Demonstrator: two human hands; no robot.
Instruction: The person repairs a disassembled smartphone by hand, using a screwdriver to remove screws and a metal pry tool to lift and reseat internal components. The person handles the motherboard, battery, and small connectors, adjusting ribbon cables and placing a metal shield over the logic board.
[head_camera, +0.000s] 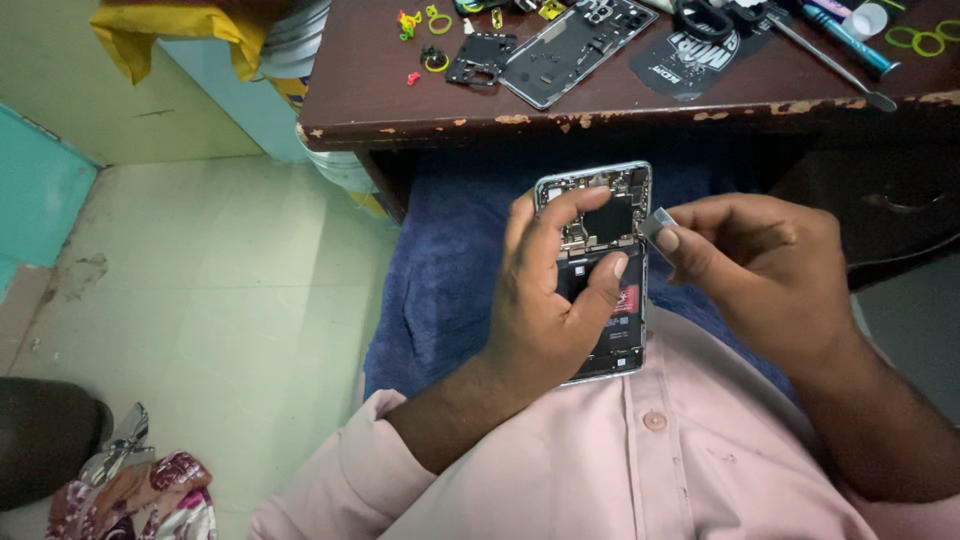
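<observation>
Opened phone gripped by left hand; right hand pinches metal piece beneath chipped table.

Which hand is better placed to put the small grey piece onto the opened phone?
Probably the right hand: it already pinches the small grey piece beside the opened phone. The left hand grips the phone, steadying it.
</observation>
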